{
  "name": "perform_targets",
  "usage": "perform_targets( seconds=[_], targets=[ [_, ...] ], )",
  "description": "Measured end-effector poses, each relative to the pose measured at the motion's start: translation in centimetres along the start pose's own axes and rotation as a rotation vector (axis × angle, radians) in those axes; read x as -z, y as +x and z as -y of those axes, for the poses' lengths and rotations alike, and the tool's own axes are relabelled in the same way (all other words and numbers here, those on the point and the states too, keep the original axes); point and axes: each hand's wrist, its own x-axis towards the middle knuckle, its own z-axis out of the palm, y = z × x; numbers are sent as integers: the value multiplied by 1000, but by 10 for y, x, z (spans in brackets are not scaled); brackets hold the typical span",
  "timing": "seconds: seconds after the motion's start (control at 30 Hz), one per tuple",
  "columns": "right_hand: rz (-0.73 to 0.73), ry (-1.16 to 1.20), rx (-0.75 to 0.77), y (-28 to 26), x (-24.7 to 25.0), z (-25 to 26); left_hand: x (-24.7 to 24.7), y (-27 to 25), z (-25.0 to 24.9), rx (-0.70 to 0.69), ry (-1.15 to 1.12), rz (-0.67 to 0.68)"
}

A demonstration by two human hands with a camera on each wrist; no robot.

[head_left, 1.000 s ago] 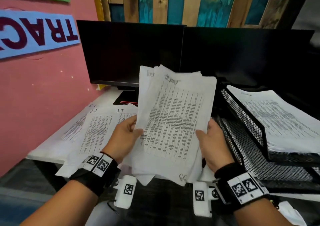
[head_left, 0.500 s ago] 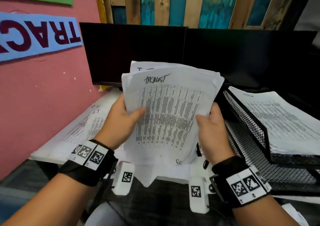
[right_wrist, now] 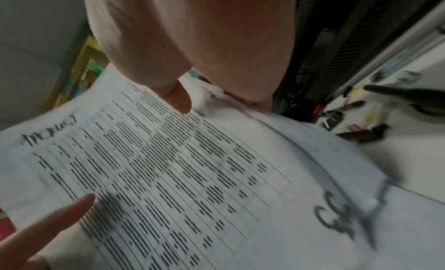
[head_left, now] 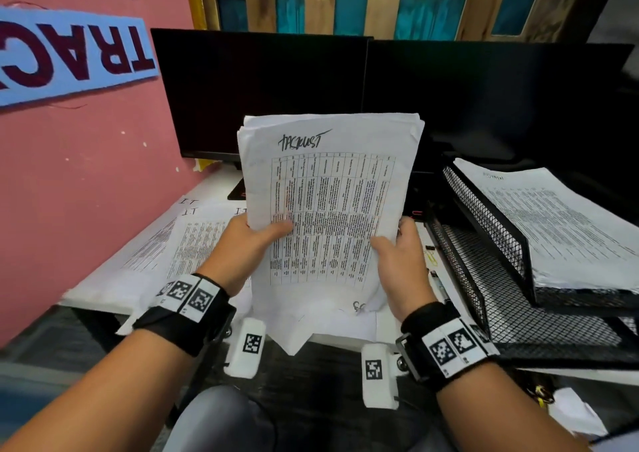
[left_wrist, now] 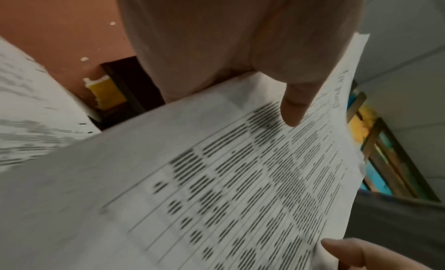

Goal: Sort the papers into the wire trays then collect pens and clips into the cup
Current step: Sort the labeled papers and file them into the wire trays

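I have the paper stack (head_left: 328, 209) upright just left of the wire trays (head_left: 484, 244), left hand (head_left: 242, 251) and right hand (head_left: 401, 261) pinching its side edges; it looks light, floppy, best gripped low on both sides.

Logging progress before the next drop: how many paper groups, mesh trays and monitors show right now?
Paper groups: 3 (held white stack, loose white sheets on desk, white pile in upper tray)
Black wire mesh trays: 2
Black monitors: 2
Total: 7
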Motion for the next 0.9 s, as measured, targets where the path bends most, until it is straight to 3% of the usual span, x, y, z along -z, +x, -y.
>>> perform_targets(
  seconds=[0.1,0.23,0.37,0.47,0.6,0.7,0.83,0.9],
  targets=[
    [-6,-31,-68,-5,-4,-18,-5,-2,24,93,136,15],
    [-37,-32,-185,-2,-9,-36,-8,-6,39,118,209,-21],
    [-83,173,-319,6,0,-38,-5,-7,33,54,71,-149],
    [-11,383,-432,5,6,-35,-9,-10,23,17,34,-204],
    [99,559,-529,-7,0,-33,-18,-16,24,106,-141,-81],
    [91,557,-527,-17,0,-34,-25,-24,31,107,-17,41],
    [51,548,-530,-26,27,-34,-16,-34,38,15,-18,127],
    [5,541,-542,-30,48,-34,-4,-37,42,-102,48,125]
  ],
)
